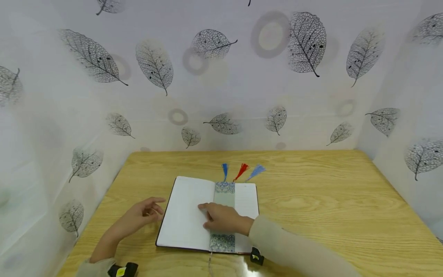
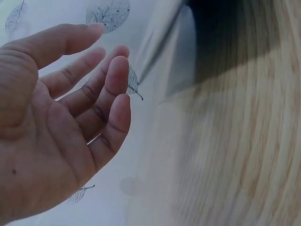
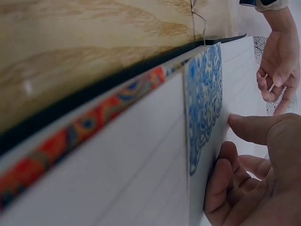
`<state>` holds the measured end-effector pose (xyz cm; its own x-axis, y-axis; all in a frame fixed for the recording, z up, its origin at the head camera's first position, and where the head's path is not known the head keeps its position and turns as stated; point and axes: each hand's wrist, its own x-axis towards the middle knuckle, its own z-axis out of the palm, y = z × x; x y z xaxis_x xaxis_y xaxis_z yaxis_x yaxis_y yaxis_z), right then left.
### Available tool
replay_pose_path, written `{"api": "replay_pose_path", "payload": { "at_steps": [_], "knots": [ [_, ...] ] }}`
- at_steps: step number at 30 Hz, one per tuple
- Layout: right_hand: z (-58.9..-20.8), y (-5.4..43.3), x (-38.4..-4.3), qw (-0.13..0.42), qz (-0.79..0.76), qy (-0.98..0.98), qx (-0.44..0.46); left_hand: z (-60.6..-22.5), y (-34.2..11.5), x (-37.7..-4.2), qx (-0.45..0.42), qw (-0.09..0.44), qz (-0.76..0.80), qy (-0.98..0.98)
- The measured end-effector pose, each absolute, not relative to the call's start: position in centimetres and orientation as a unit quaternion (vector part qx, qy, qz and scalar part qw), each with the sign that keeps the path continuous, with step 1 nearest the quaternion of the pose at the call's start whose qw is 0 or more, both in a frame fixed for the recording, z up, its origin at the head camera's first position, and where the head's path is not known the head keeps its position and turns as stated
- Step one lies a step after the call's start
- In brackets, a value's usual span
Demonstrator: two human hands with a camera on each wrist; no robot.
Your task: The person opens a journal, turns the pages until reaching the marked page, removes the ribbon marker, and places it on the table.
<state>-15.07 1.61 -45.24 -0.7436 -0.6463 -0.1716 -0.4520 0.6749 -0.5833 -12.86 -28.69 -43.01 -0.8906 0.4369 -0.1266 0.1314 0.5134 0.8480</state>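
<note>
"Left side first?"
"My left hand (image 1: 138, 215) is loose and empty, beside the open book (image 1: 188, 215), perhaps parked there to avoid the pages."
"And the bookmark (image 1: 225, 198)?"
"Flat on the right page (image 1: 246, 198), hugging the fold, likely so it sits straight! My right hand (image 1: 225, 218), over it, grips nothing, fingers relaxed, index pointing left."
"Those tassels (image 1: 241, 171)?"
"Past the top edge, presumably so they're findable."

Wood-grain table (image 1: 328, 200); pale leaf-print backdrop (image 1: 242, 88) behind it.
</note>
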Motion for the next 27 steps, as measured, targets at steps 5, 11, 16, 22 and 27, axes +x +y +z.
{"api": "replay_pose_path", "payload": {
  "at_steps": [5,11,16,22,27],
  "knots": [
    [-45.3,1.1,-14.8,0.178,-0.217,0.912,-0.3,-43.2,-27.5,-13.3,0.186,0.154,0.458,0.855],
    [-45.1,0.9,-14.5,0.174,-0.19,0.92,-0.295,-43.9,-25.9,-13.9,0.198,0.187,0.45,0.85],
    [-44.9,0.8,-14.5,0.176,-0.178,0.924,-0.29,-44.7,-25.3,-14.4,0.194,0.204,0.44,0.853],
    [-44.7,0.7,-14.6,0.177,-0.181,0.923,-0.291,-45.0,-24.8,-14.6,0.187,0.235,0.43,0.851],
    [-44.4,1.7,-15.1,0.187,-0.238,0.906,-0.295,-44.9,-24.6,-14.5,0.186,0.248,0.428,0.849]
  ]
}}
